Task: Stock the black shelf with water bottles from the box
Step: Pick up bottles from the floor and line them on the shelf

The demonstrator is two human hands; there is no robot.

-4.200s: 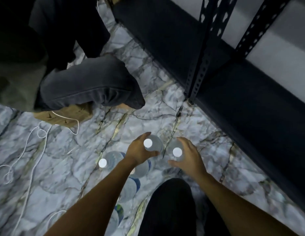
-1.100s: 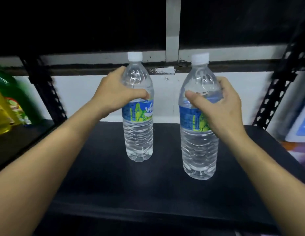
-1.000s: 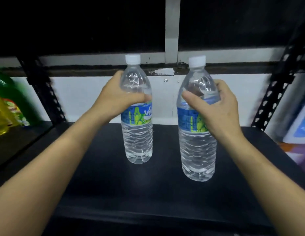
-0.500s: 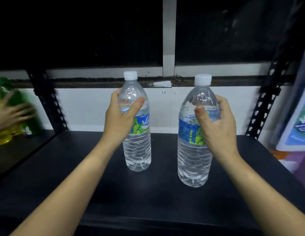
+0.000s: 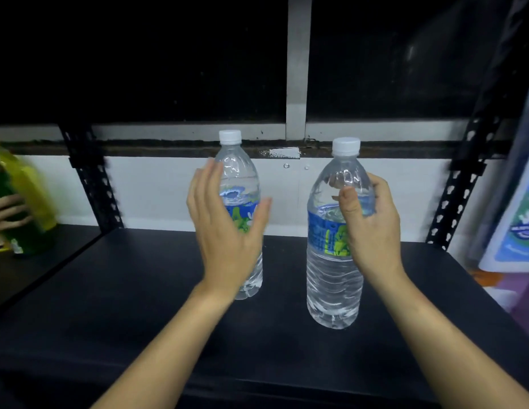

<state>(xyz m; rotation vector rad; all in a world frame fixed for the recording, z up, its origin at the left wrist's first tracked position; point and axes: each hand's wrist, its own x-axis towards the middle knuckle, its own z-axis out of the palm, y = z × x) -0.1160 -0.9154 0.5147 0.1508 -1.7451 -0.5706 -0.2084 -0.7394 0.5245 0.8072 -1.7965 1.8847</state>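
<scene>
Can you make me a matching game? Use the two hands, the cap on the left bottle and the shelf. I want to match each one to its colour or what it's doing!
Things:
1. left hand
2. right hand
3. left water bottle's cap
4. shelf

Colour or state:
A. black
B. grips the right water bottle
C. white
D. fingers straight, holding nothing

Right pairs: 1-D, 2-B, 3-C, 4-A.
</scene>
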